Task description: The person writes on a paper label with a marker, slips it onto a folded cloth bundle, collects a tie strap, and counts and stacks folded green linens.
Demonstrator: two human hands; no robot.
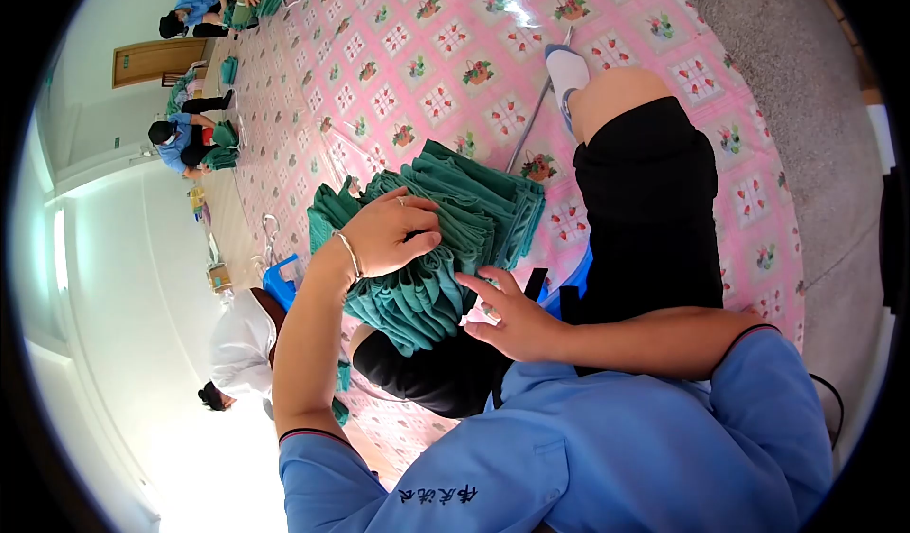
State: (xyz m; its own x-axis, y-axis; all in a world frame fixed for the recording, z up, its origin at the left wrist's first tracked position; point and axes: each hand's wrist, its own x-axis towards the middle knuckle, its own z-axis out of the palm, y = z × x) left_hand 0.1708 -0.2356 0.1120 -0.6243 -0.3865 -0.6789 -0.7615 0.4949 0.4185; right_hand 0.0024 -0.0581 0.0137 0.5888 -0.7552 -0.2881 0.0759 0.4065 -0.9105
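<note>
Atop the pile of green cloths [479, 196], your left hand [391, 234] rests with its fingers bent and close together, thumb held out; whether they pinch any fabric, you cannot tell. Your right hand [517, 320] is at the pile's near edge, fingers spread apart. The pile sits before you, overlapping your left thigh [422, 381]. Beyond it spreads a pink patterned floor covering [351, 97], with a thin rod [529, 127] near your right foot [566, 70]. Off to your left is a person in white [245, 348].

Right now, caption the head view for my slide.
Left hand on stacked green cloth, right hand beside it, pink patterned floor beyond.
</note>
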